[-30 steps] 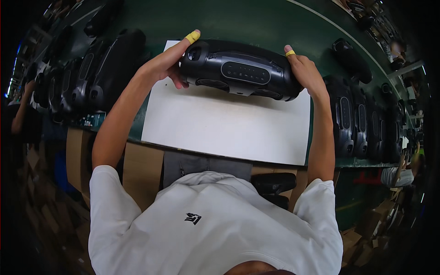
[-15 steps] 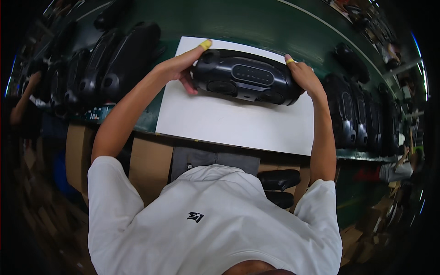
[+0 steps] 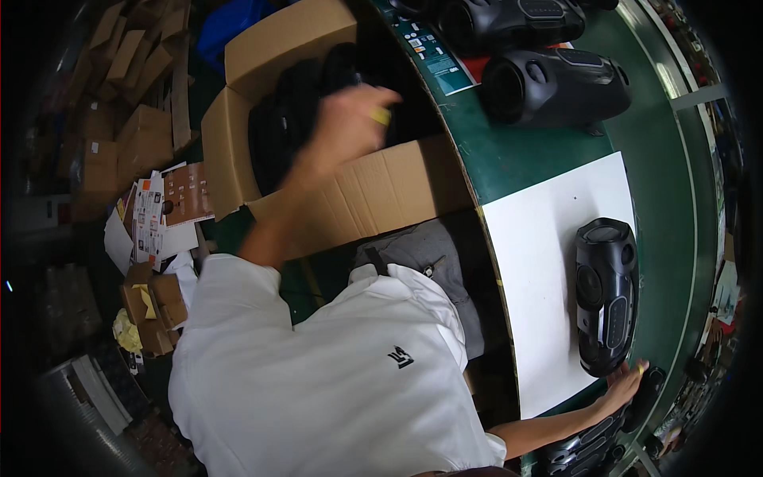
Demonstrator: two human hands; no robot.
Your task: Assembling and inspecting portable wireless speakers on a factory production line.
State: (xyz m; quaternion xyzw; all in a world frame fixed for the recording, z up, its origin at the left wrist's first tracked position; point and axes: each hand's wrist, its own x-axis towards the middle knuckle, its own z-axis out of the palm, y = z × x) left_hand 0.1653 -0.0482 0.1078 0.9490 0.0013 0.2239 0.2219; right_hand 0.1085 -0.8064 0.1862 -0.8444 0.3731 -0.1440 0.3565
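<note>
Since half a second ago both hands came off the speaker [image 3: 606, 298]. It lay on the white sheet [image 3: 540, 262] on the green table [image 3: 517, 155], and our view had swung left toward the box [image 3: 318, 195].

Left hand [image 3: 350, 119] was over the open cardboard box, fingers curled loosely above the black units [image 3: 290, 119] packed inside. It was motion-blurred, so we couldn't tell whether it had closed on anything. The yellow finger cot [image 3: 382, 117] was visible.

Right hand [image 3: 624, 385] trailed behind at the near end of the speaker, fingers fairly flat and holding nothing. It looked to be resting by the row of dark units [image 3: 588, 449] at the table edge. We couldn't tell whether it touched the speaker itself.

Two more speakers [image 3: 556, 83] sat further along the table, well apart from the sheet.

Our read on doing the reach well:
- Look at the box before closing the hand; the units were packed tight, side by side.
- Take one unit by its body (not a neighbour's edge) and lift it straight up, clear of the cardboard flap.
- Keep the right hand flat and still so the speaker on the sheet isn't nudged toward the table edge.
- Keep the cotted fingertips on the casing to avoid smudging the gloss.
</note>
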